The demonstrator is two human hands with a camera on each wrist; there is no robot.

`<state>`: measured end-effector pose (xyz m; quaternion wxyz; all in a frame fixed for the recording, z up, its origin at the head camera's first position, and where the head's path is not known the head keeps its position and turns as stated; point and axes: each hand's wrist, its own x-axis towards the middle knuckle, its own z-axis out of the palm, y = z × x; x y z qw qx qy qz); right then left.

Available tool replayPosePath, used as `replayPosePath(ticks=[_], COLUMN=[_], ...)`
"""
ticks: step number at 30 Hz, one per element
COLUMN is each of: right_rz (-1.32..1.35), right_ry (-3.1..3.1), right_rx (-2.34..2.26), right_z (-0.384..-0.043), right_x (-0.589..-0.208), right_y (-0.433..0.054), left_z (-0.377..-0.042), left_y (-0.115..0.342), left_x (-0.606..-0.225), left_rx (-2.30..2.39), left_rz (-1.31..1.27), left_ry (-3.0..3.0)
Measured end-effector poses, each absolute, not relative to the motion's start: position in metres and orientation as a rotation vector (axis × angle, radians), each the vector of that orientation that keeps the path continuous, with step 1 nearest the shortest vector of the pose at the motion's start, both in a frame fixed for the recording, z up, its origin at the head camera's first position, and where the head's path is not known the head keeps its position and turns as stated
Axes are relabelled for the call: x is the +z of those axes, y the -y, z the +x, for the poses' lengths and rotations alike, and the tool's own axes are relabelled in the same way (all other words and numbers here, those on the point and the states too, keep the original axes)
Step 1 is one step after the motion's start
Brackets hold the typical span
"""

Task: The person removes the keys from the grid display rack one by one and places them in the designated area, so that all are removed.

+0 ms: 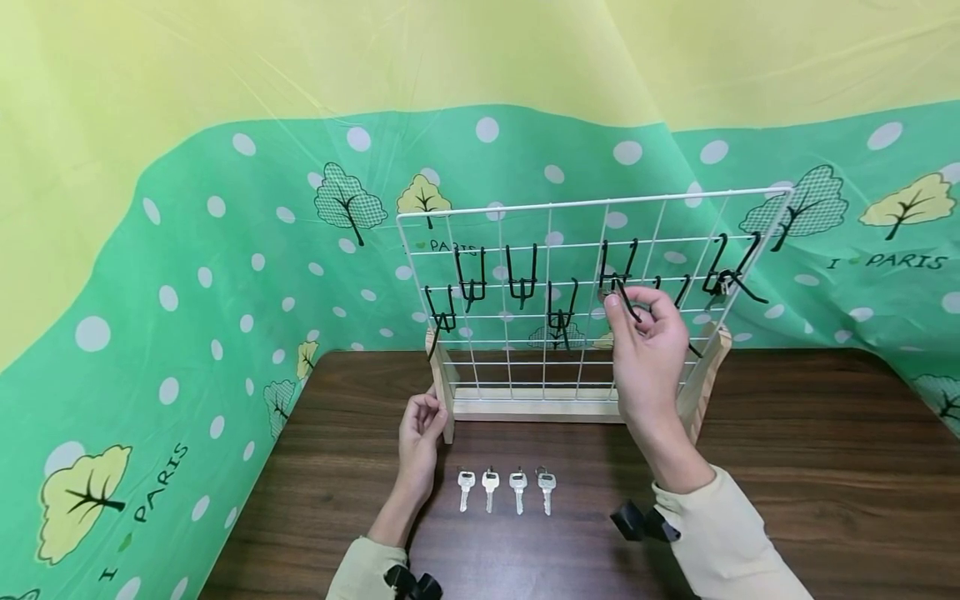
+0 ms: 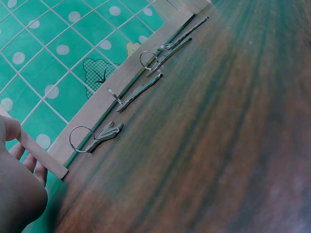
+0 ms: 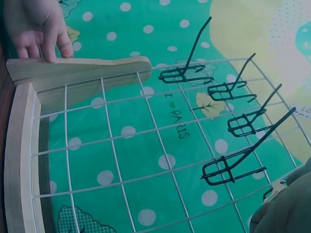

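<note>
1. Nearest, pale sleeves (image 1: 738, 542) are seen on both forearms, with black devices (image 1: 645, 523) worn at the wrists.
2. Between the forearms, four keys (image 1: 491, 481) are laid side by side on the brown table (image 1: 525, 554). They are set nearer than both hands: near the left hand, on its right side, and well apart from the raised right hand, to its left.
3. In the left wrist view the keys are seen almost edge-on, and rings (image 2: 70, 141) are shown tilted up off the table; from the head, the flat faces are shown instead.
4. Just beyond the keys, the left wooden support (image 1: 441, 375) is gripped by the left hand (image 1: 420, 421), fingers curled and thumb closed in. By the right wrist view its fingers are revealed on the support's outer side.
5. Farther up, a key (image 3: 278, 188) is pinched between the thumb and fingers of the right hand (image 1: 651, 358), beside a black hook (image 1: 617, 276). It is mostly covered from the head; in the right wrist view more of its metal is shown.
6. More black hooks are hung across the white grid (image 1: 592, 202).
7. Farthest, the scene is backed by a green and yellow cloth (image 1: 187, 358).
</note>
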<state>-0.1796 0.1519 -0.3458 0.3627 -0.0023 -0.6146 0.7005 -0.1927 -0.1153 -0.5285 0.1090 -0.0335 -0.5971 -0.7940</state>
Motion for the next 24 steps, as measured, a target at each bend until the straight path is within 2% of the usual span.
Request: replayPosePath(ticks=[24], right_rz=[0.126], right_ry=[1.460], right_rx=[2.021], right_z=[-0.150], right_x=[-0.339], right_y=[-0.144], left_z=[-0.193], left_y=[0.115], left_x=[-0.529], left_rx=[-2.332], left_rz=[-0.119], left_ry=[1.762])
